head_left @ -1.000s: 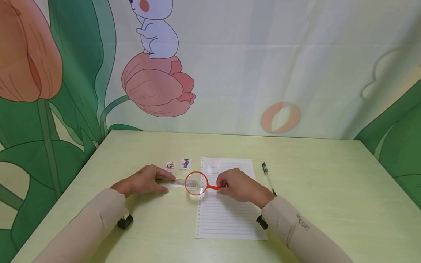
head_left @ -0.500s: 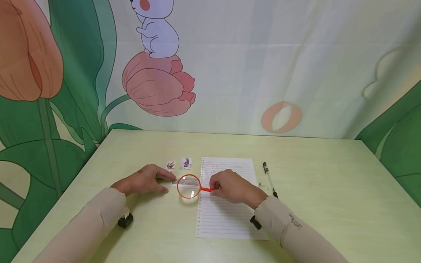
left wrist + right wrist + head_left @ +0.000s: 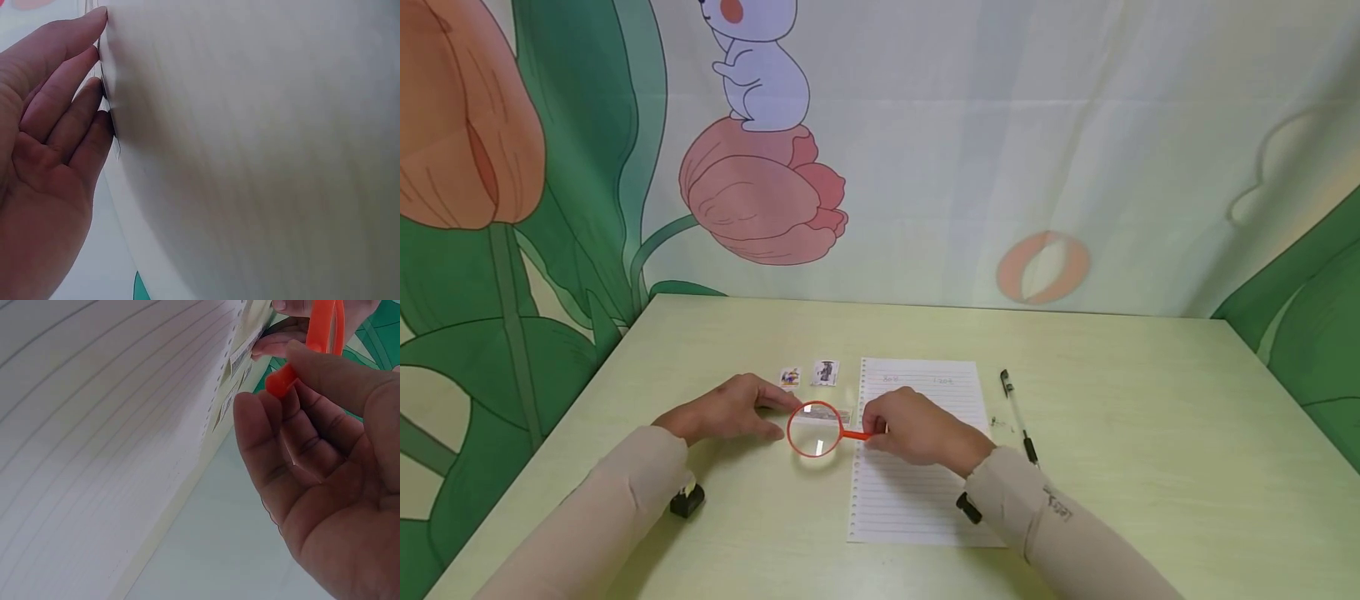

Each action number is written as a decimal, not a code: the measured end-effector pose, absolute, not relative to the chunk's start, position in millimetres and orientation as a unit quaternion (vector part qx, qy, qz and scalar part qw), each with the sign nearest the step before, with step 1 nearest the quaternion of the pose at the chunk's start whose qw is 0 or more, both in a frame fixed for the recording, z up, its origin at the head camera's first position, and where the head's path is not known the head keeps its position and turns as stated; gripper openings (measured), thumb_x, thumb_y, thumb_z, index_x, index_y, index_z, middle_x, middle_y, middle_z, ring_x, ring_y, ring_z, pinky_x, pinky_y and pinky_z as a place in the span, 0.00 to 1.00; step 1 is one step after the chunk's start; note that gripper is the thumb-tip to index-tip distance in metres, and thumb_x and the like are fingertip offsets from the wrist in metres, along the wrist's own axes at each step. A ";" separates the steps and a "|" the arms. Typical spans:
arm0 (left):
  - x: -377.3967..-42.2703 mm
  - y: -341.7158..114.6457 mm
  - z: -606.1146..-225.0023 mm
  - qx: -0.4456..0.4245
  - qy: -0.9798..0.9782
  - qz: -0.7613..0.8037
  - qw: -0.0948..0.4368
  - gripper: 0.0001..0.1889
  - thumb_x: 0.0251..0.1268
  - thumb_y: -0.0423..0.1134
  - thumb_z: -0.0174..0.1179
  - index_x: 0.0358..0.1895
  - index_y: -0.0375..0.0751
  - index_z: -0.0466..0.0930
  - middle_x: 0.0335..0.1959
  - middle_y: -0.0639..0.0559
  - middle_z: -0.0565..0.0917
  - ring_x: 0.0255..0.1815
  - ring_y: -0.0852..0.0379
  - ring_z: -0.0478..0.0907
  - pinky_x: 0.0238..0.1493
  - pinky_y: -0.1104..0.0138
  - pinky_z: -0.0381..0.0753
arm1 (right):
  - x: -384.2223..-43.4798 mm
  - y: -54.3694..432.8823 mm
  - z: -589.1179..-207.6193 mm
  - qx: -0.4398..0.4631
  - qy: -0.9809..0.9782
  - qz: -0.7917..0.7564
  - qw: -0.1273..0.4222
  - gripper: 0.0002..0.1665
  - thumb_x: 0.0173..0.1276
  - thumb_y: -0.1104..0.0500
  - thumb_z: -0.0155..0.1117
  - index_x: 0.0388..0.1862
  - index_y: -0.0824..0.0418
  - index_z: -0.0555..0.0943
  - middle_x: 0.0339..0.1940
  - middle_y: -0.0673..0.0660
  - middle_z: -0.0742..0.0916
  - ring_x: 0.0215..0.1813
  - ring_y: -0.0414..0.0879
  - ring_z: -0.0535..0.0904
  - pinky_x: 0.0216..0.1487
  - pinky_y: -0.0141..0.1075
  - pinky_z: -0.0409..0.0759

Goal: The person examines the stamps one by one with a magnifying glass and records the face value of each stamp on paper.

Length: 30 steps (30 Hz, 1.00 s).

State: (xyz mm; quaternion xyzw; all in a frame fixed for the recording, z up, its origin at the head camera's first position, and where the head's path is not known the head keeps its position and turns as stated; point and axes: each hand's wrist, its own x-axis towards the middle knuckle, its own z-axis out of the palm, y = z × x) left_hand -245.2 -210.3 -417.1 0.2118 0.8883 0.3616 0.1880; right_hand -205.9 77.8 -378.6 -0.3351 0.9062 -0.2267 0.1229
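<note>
My right hand (image 3: 910, 427) pinches the red handle of a magnifying glass (image 3: 853, 435) between thumb and fingers. Its round lens is held above the table, overlapping a narrow printed paper slip (image 3: 846, 417) in the head view. Beside the slip's left end rests my left hand (image 3: 733, 408), fingertips down on the table, index finger at or near the slip's edge. In the left wrist view the fingers of that hand (image 3: 50, 137) are extended. Two small stamps (image 3: 790, 377) (image 3: 825, 372) lie just behind the slip. The right wrist view shows the orange-red handle (image 3: 281, 380) at my fingertips.
A lined, hole-edged sheet (image 3: 925, 508) with faint handwriting at its top lies under my right hand. Right of it is a pen (image 3: 1017, 412), beside some small dark marks. A printed curtain (image 3: 925, 167) hangs behind the table (image 3: 1120, 433).
My right hand has moved the magnifying glass left and slightly toward me, from the slip's right end to its left part. The left hand has stayed in place.
</note>
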 end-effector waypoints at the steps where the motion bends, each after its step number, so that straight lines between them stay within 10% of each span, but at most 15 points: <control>1: -245.4 -210.6 -417.1 0.214 0.887 0.362 0.188 0.21 0.54 0.28 0.73 0.54 0.41 0.87 0.52 0.50 0.87 0.65 0.44 0.75 0.66 0.51 0.70 | -206.0 76.9 -378.7 -0.338 0.905 -0.227 0.122 0.08 0.65 0.65 0.72 0.29 0.57 0.81 0.25 0.45 0.81 0.32 0.41 0.73 0.37 0.33 0.74; 30: -247.5 -211.3 -417.2 0.217 0.885 0.364 0.195 0.21 0.55 0.29 0.73 0.54 0.40 0.87 0.53 0.49 0.86 0.65 0.43 0.75 0.65 0.51 0.72 | -201.7 69.5 -375.9 -0.356 0.902 -0.215 0.117 0.08 0.65 0.64 0.71 0.28 0.56 0.81 0.25 0.45 0.82 0.31 0.40 0.74 0.37 0.33 0.73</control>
